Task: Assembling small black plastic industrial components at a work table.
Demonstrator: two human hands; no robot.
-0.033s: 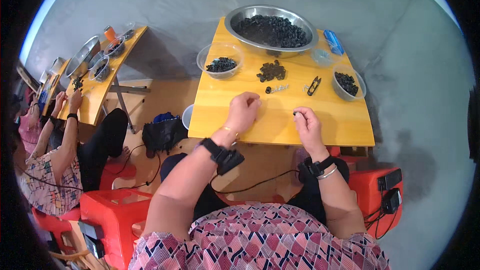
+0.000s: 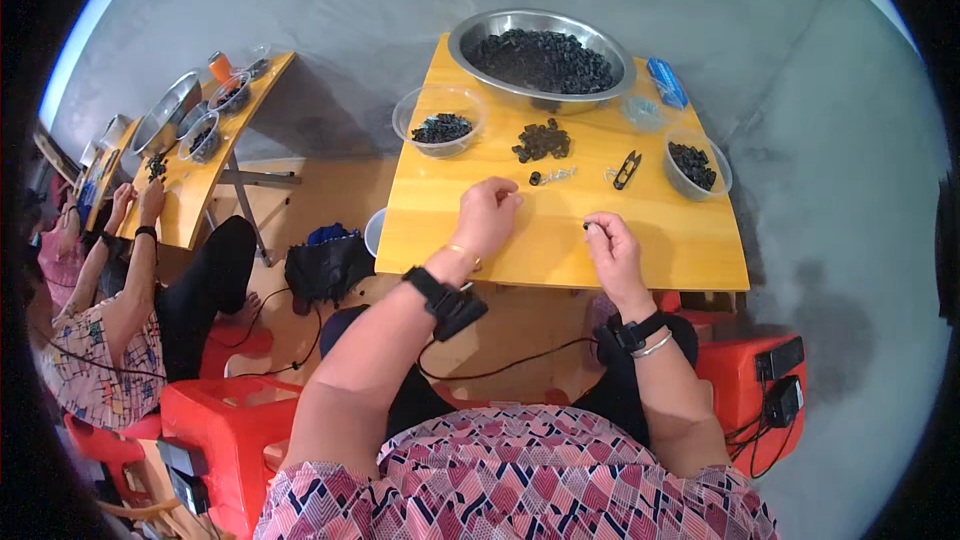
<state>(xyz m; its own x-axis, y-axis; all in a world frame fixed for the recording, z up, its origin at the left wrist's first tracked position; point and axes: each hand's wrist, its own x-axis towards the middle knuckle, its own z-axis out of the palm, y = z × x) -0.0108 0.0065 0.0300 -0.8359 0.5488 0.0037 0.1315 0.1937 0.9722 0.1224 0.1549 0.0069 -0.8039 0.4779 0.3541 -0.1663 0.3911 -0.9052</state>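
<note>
My right hand [image 2: 614,248] pinches a small black part [image 2: 588,227] between thumb and fingertips, just above the near half of the yellow table [image 2: 420,230]. To its left, my left hand [image 2: 487,217] is closed with its fingertips together; whatever it may hold is hidden. Beyond my left hand lie a single black part [image 2: 535,178] and a few small clear bits [image 2: 560,174]. A loose pile of small dark parts [image 2: 541,141] sits farther back. Black-handled thread snips [image 2: 628,171] lie beyond my right hand.
A steel basin [image 2: 622,75] heaped with black parts stands at the far edge. Clear tubs of black parts stand at left [image 2: 465,148] and right [image 2: 715,187]. Near the right tub is a blue packet [image 2: 667,84]. Another person's hands [image 2: 150,202] work at a table on the left.
My left hand has shifted very slightly away from me. My right hand keeps its pinch on the small black part, almost unmoved.
</note>
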